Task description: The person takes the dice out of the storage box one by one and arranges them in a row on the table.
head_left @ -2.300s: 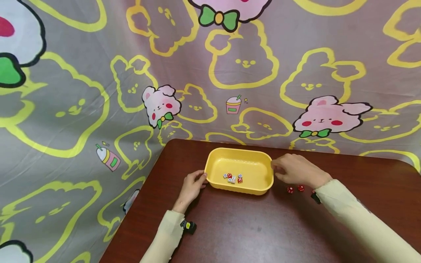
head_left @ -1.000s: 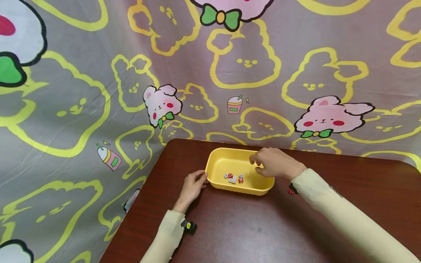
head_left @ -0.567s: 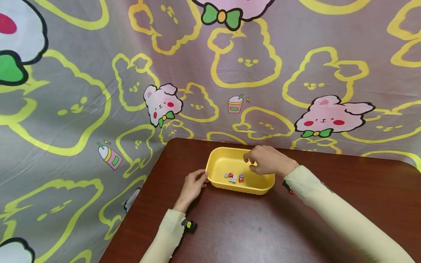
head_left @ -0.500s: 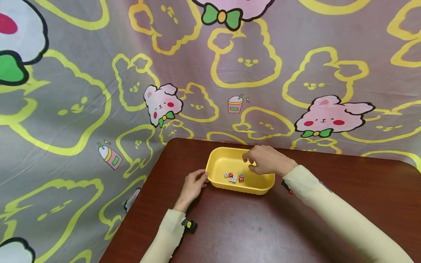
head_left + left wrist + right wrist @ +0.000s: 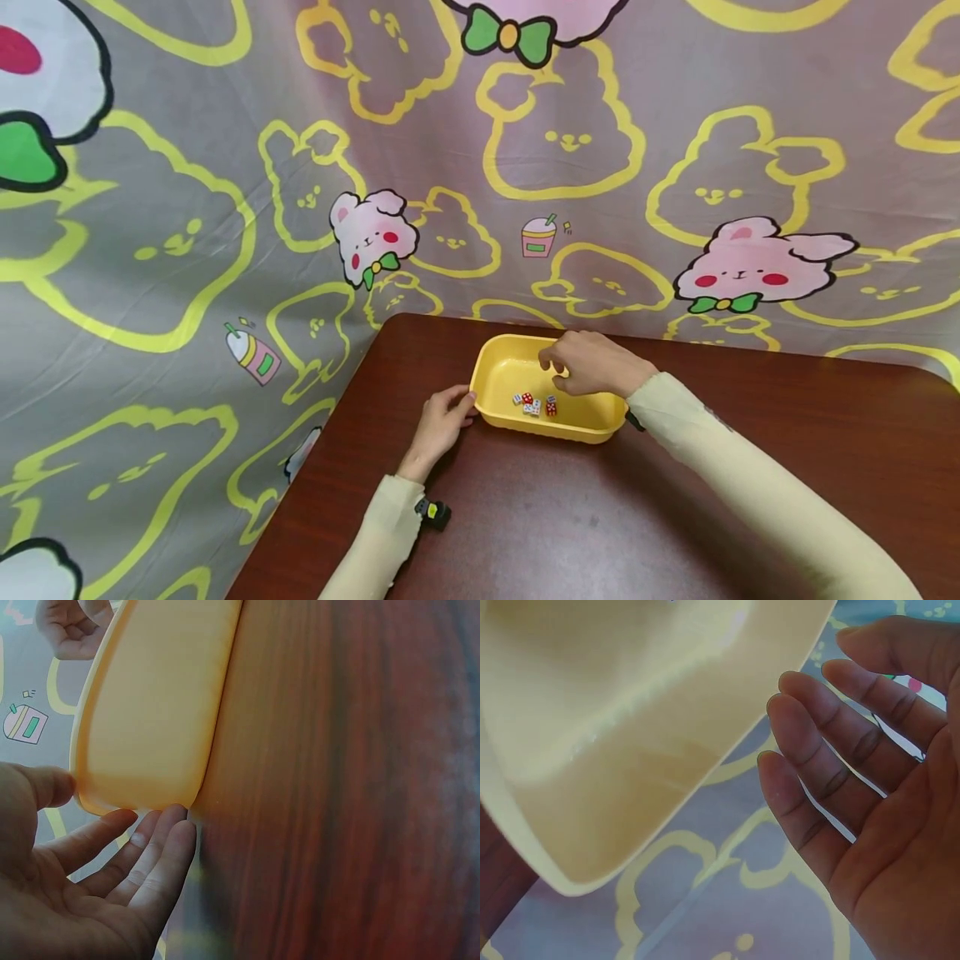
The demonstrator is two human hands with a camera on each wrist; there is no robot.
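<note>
A yellow plastic tray (image 5: 551,432) sits on the table. Inside lie several small dice, among them a red die (image 5: 551,409) and white dice (image 5: 532,408). My left hand (image 5: 438,422) rests its fingertips against the tray's left end, the thumb at the rim; in the left wrist view its fingers (image 5: 161,877) are nearly straight along the end wall. Over the tray's right half hovers my right hand (image 5: 596,362), fingers loosely bent. The right wrist view shows nothing in the right palm (image 5: 922,847).
The dark brown wooden table (image 5: 517,517) reaches back to a grey curtain (image 5: 450,100) printed with cartoon rabbits. A black wrist device (image 5: 433,513) sits at the left cuff. The right sleeve (image 5: 720,450) crosses the table's right side.
My right hand has moved left from the tray's right rim to over its inside. Red dice on the table to the right are now hidden behind the right sleeve. My left hand has stayed put.
</note>
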